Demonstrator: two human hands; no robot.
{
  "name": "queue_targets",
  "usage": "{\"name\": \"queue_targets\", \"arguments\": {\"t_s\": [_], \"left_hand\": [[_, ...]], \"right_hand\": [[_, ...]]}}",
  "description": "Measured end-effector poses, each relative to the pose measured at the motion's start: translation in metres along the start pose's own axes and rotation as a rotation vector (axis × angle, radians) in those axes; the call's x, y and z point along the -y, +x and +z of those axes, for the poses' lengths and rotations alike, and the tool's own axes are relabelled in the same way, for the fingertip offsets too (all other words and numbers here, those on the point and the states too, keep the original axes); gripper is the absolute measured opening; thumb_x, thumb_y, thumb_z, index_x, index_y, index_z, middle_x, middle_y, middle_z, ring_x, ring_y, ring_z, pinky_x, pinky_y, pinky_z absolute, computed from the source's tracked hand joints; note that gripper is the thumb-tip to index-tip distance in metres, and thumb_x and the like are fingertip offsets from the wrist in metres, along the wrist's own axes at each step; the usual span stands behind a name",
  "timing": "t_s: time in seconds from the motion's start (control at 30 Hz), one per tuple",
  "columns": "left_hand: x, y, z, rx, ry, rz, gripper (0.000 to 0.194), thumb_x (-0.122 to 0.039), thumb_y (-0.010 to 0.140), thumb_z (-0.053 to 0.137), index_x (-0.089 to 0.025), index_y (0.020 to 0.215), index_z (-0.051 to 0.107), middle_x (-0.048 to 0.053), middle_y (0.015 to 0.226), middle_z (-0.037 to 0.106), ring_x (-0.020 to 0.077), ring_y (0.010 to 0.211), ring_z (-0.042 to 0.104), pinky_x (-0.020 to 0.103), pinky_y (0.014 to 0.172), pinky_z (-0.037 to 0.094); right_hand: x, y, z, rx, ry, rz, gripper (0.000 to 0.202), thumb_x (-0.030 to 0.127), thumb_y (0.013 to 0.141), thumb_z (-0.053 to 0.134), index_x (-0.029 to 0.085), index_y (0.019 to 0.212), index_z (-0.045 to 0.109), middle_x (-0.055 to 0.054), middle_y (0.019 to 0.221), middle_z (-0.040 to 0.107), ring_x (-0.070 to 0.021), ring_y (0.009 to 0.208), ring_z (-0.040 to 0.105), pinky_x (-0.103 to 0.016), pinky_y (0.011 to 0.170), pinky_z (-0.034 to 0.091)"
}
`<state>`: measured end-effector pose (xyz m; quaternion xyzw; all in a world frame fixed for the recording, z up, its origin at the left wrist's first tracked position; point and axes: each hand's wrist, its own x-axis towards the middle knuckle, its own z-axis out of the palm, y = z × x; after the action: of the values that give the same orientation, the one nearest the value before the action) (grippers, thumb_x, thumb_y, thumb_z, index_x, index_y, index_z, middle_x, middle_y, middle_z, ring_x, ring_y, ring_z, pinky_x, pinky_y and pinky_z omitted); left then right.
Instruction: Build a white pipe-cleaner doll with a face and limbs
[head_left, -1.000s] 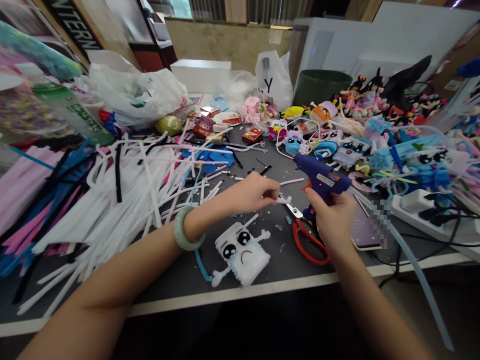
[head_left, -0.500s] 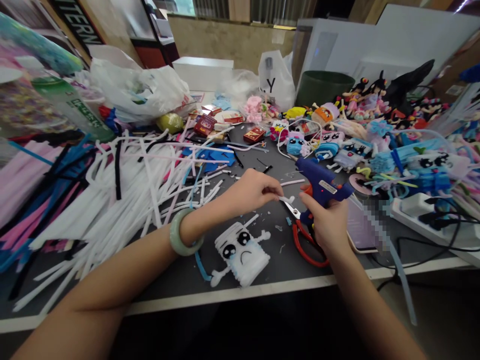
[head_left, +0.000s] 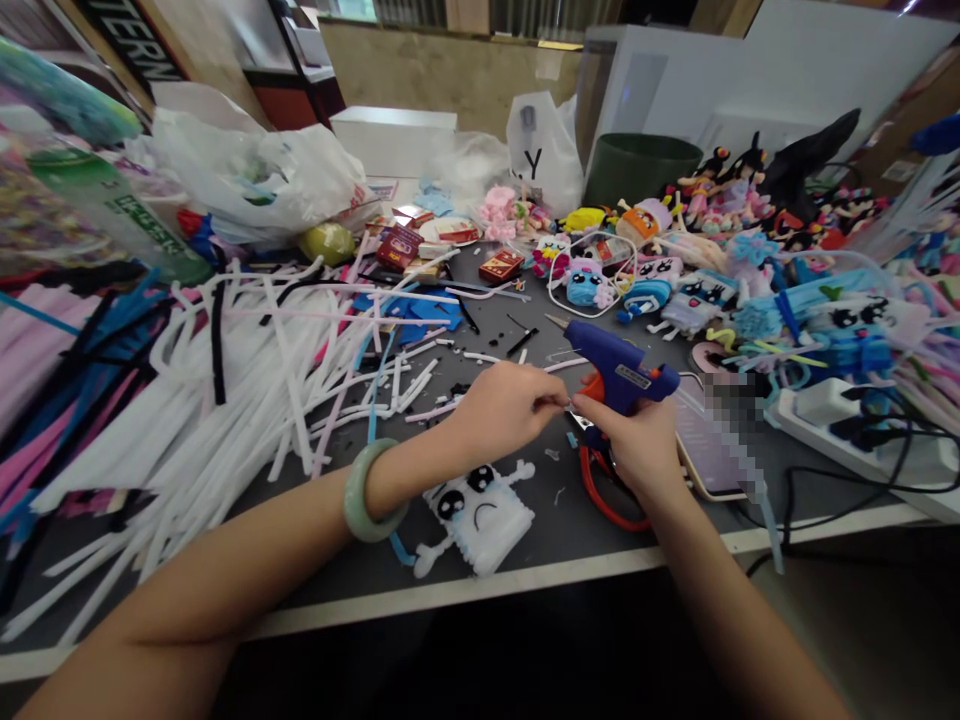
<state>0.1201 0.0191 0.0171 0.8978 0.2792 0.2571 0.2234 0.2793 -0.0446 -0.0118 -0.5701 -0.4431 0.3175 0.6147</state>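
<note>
My right hand (head_left: pixel 641 445) is wrapped round a dark blue hot glue gun (head_left: pixel 611 365), its nozzle aimed to the far left. My left hand (head_left: pixel 517 400), with a pale green bangle (head_left: pixel 365 490) on the wrist, is closed in a pinch on a short white pipe cleaner piece, now mostly hidden by the fingers. The fingertips of both hands meet or nearly meet. Beneath the right hand lie red-handled scissors (head_left: pixel 600 495), partly covered. A white fuzzy doll (head_left: pixel 491 530) with big black eyes and a frown lies near the table edge, partly behind my left forearm.
White pipe cleaners (head_left: pixel 225 400) heap up on the left. Finished fuzzy dolls (head_left: pixel 690 300) crowd the right. A phone (head_left: pixel 712 450), a power strip (head_left: pixel 862 430) with black cables and a clear glue stick (head_left: pixel 769 520) lie at right. Plastic bags (head_left: pixel 255 170) stand behind.
My right hand and the glue gun have moved left toward my left hand, closing the gap between the fingertips. The white piece has become mostly hidden. The view has shifted slightly.
</note>
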Motion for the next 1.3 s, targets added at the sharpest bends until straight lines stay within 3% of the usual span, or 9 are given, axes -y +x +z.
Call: {"name": "queue_targets", "arguments": {"t_s": [0.2, 0.47, 0.73, 0.9, 1.0, 1.1, 1.3], "left_hand": [[-0.001, -0.003, 0.007, -0.100, -0.024, -0.069, 0.008, -0.015, 0.079, 0.065, -0.017, 0.079, 0.073, 0.002, 0.071, 0.074, 0.0143, 0.063, 0.067, 0.023, 0.058, 0.047], [0.000, -0.005, 0.011, -0.126, -0.022, -0.038, 0.010, -0.016, 0.079, 0.064, -0.018, 0.082, 0.073, 0.002, 0.075, 0.075, 0.0139, 0.062, 0.066, 0.024, 0.059, 0.048], [0.004, -0.003, -0.002, -0.204, -0.050, -0.050, 0.016, -0.032, 0.080, 0.068, -0.017, 0.073, 0.071, 0.000, 0.067, 0.070, 0.0116, 0.060, 0.062, 0.022, 0.058, 0.042], [0.010, 0.003, -0.009, -0.308, -0.315, -0.217, 0.025, -0.023, 0.078, 0.060, -0.014, 0.054, 0.058, -0.002, 0.049, 0.055, 0.0093, 0.050, 0.048, 0.023, 0.054, 0.035], [0.019, 0.008, -0.007, -0.262, -0.479, -0.261, 0.014, -0.023, 0.078, 0.056, -0.014, 0.070, 0.062, -0.001, 0.056, 0.059, 0.0112, 0.054, 0.056, 0.022, 0.054, 0.041], [0.025, 0.011, -0.003, -0.213, -0.643, -0.283, 0.017, -0.026, 0.077, 0.057, -0.014, 0.086, 0.064, 0.001, 0.067, 0.063, 0.0130, 0.060, 0.061, 0.021, 0.052, 0.045], [0.026, 0.014, 0.001, -0.130, -0.889, -0.339, 0.021, -0.027, 0.074, 0.061, -0.012, 0.087, 0.067, 0.001, 0.065, 0.062, 0.0112, 0.057, 0.059, 0.020, 0.049, 0.044]], "right_hand": [[0.001, 0.000, 0.000, 0.025, -0.031, 0.002, 0.020, 0.025, 0.064, 0.078, 0.022, 0.081, 0.067, 0.001, 0.075, 0.070, -0.0189, 0.070, 0.066, -0.033, 0.068, 0.054], [0.001, 0.002, 0.000, 0.030, -0.066, 0.002, 0.021, 0.026, 0.065, 0.076, 0.021, 0.083, 0.068, -0.001, 0.077, 0.072, -0.0201, 0.072, 0.067, -0.034, 0.070, 0.053], [0.001, 0.002, -0.002, -0.026, -0.095, 0.016, 0.022, 0.027, 0.064, 0.078, 0.019, 0.081, 0.067, 0.000, 0.075, 0.071, -0.0199, 0.071, 0.066, -0.034, 0.069, 0.052], [0.001, 0.002, -0.002, -0.045, -0.100, 0.013, 0.023, 0.026, 0.062, 0.079, 0.020, 0.080, 0.067, 0.000, 0.077, 0.071, -0.0198, 0.075, 0.067, -0.034, 0.072, 0.052], [0.001, 0.002, -0.001, -0.041, -0.100, 0.015, 0.023, 0.026, 0.062, 0.079, 0.020, 0.080, 0.067, 0.000, 0.076, 0.071, -0.0200, 0.073, 0.066, -0.034, 0.071, 0.052], [0.000, 0.001, -0.001, -0.034, -0.097, 0.024, 0.023, 0.026, 0.061, 0.079, 0.019, 0.080, 0.067, -0.001, 0.076, 0.071, -0.0205, 0.072, 0.066, -0.035, 0.070, 0.052], [-0.002, 0.002, -0.001, -0.015, -0.079, 0.045, 0.024, 0.026, 0.061, 0.079, 0.019, 0.081, 0.068, -0.002, 0.074, 0.071, -0.0203, 0.069, 0.066, -0.035, 0.066, 0.052]]}}
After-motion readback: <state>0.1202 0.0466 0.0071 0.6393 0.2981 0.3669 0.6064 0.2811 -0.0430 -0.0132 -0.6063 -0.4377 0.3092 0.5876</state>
